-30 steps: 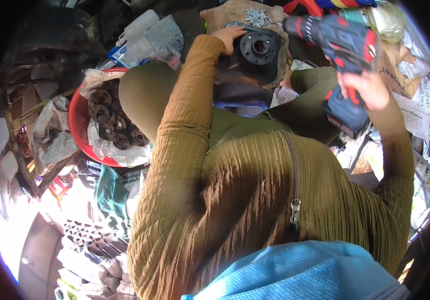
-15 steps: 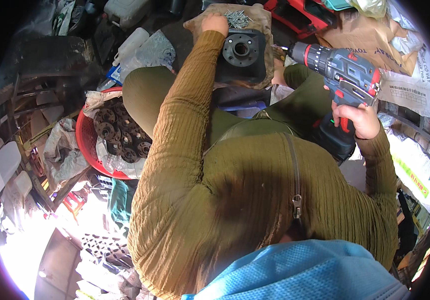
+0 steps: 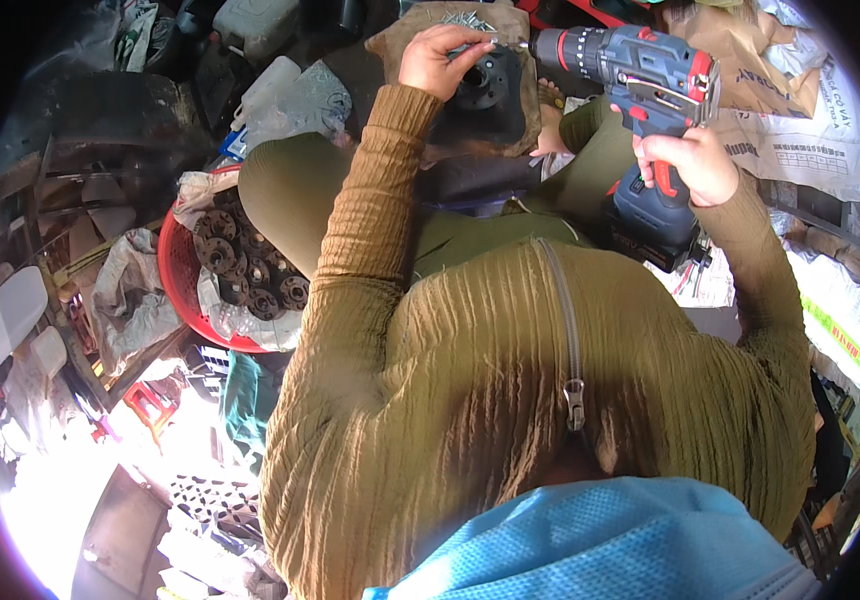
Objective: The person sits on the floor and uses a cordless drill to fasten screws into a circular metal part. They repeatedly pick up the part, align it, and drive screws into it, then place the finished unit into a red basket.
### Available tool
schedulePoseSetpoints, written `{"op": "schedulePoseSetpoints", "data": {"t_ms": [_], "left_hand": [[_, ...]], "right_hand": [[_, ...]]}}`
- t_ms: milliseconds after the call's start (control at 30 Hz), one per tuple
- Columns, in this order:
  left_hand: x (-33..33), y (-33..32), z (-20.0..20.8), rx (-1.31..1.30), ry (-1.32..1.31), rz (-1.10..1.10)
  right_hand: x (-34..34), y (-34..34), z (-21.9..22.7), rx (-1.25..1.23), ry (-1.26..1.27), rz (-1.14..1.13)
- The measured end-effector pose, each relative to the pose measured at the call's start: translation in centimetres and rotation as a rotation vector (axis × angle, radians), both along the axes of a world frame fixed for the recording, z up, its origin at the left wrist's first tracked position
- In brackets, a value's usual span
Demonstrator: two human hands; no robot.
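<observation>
1. Blue-grey and red drill (image 3: 640, 70), blocky, with a ridged dark collar, beside the right edge of a brown slab (image 3: 387, 50), near its far corner; its barrel's long axis runs crosswise, nose pointing left, battery toward the person
2. Rough-edged, the slab looks worn
3. Right hand (image 3: 695, 165), wrapped around the drill's handle
4. Left hand (image 3: 445, 60), above the slab, fingertips drawn together; whether they grip anything I cannot tell
5. Dark round flange (image 3: 490, 90), holed, partly hidden
6. Slim silvery screws (image 3: 468, 19), heaped by the slab's far edge
</observation>
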State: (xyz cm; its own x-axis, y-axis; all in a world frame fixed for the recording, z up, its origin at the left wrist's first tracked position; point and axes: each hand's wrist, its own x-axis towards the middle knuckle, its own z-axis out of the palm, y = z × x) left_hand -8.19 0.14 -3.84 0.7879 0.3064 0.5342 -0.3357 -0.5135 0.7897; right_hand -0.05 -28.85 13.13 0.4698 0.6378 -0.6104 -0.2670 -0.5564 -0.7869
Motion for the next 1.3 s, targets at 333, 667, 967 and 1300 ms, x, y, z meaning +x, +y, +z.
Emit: {"op": "schedulePoseSetpoints", "data": {"t_ms": [333, 667, 967, 1300], "left_hand": [[-1.6, -0.4, 0.6, 0.194, -0.063, 0.065], [-3.3, -0.5, 3.5, 0.226, -0.098, 0.097], [-4.7, 0.4, 2.7, 0.247, -0.138, 0.082], [-4.3, 2.0, -3.8, 0.336, 0.241, 0.045]], "right_hand": [[-0.8, 0.3, 1.0, -0.014, -0.04, 0.04], [-1.6, 1.4, 2.2, -0.051, -0.127, 0.029], [-0.9, 3.9, 3.6, -0.157, -0.255, 0.164], [0.6, 12.4, 2.2, -0.527, -0.262, 0.49]]}}
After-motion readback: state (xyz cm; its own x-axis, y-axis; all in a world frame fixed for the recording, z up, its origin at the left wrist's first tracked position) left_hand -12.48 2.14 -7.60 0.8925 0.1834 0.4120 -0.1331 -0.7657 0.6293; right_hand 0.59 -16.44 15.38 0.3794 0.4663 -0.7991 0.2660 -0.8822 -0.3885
